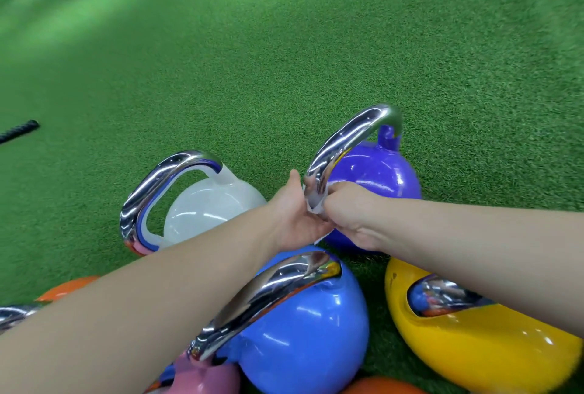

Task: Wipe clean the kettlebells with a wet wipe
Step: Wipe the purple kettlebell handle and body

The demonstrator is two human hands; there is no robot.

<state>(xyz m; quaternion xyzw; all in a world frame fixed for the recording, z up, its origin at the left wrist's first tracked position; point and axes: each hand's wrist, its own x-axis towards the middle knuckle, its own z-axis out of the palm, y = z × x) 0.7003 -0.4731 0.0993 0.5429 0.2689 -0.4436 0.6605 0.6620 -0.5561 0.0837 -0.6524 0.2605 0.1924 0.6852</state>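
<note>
On the green turf (284, 46) I count 7 kettlebells, some only partly in view: 1 purple kettlebell (379, 172), 1 white kettlebell (208, 204), 1 blue kettlebell (303, 330), 1 yellow kettlebell (474, 343), 1 pink kettlebell (202, 378), and 2 orange kettlebells, 1 at the left edge (69, 287) and 1 at the bottom edge (382, 387). There is 1 wet wipe (316, 209) and 1 black rope end (22, 130) far at the left.

The purple kettlebell stands upright at the far side of the group, right of the white one. Its chrome handle (347, 141) points up, and the long axis of the handle runs from the near left to the far right.

The 2 hands are together at the near left leg of this handle. The right hand (350, 213) is closed in a fist around the wet wipe and clamps it on the chrome. The left hand (294, 213) is half open, thumb up, and its fingers touch the wipe and the handle leg from the left side.
</note>
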